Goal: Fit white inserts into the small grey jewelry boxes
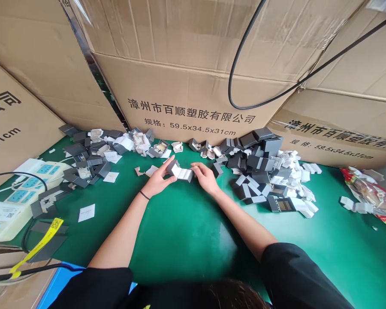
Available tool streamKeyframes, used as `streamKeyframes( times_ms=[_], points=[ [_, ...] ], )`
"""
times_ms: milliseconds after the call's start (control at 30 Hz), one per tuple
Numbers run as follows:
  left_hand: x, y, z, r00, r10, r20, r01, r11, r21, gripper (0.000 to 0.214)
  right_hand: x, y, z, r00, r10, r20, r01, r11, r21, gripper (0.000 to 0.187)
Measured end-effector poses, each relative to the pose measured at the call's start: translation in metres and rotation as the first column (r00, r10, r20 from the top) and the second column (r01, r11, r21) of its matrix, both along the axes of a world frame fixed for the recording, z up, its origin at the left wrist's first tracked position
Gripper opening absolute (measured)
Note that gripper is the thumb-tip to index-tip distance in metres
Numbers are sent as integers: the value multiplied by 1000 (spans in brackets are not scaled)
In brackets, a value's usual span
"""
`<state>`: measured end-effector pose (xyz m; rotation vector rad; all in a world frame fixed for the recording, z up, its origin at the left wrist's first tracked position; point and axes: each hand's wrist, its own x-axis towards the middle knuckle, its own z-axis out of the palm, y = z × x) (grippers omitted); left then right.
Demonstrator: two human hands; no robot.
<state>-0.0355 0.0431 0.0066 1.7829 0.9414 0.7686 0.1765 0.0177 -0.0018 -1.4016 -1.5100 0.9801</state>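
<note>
A small dark grey box (173, 168) with a white folded insert (182, 173) is held above the green table, near the middle of the view. My left hand (159, 179) is closed around the box's left end, thumb along its near side. At the right end, my right hand (205, 176) has its fingertips pinched together against the box's edge. Just beyond my left hand lie torn white paper scraps (152, 171). Another small grey box (217, 170) stands close to the right of my right hand.
Grey boxes and white inserts are heaped at right (260, 163) and left (83, 161). Large cardboard cartons (186, 86) wall off the back. Power strips (28, 189) line the left edge. A black cable (230, 81) hangs overhead; a red-edged plastic bag (369, 193) lies far right.
</note>
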Motion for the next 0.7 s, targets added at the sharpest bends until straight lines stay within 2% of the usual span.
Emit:
streamKeyframes(
  times_ms=[33, 100, 167, 267, 467, 600, 700],
  points=[
    [3, -2, 1, 999, -16, 34, 17, 1000, -21, 81, 1, 0, 0, 998, 14, -63, -19, 996, -86, 40],
    [8, -6, 2, 997, -32, 68, 34, 999, -39, 80, 3, -1, 0, 976, 98, -194, -142, 964, -226, 44],
    [15, -9, 1, 997, -33, 64, 34, 999, -24, 74, 4, -3, 0, 940, 159, -303, -248, 926, -285, 42],
    [23, -13, -3, 999, -11, 43, 10, 1000, 19, 65, 4, -3, -1, 932, 167, -321, -262, 924, -280, 33],
    [34, -19, -10, 998, 62, 2, -62, 997, 50, 55, 0, -5, -5, 971, 163, -174, -202, 950, -237, 26],
    [36, -19, -12, 964, 215, -156, -219, 976, -7, 50, 0, -10, -3, 982, 133, -137, -160, 966, -204, 23],
    [37, -18, -12, 948, 229, -221, -246, 968, -52, 40, 1, -10, -3, 981, 138, -136, -166, 961, -219, 22]
  ],
)
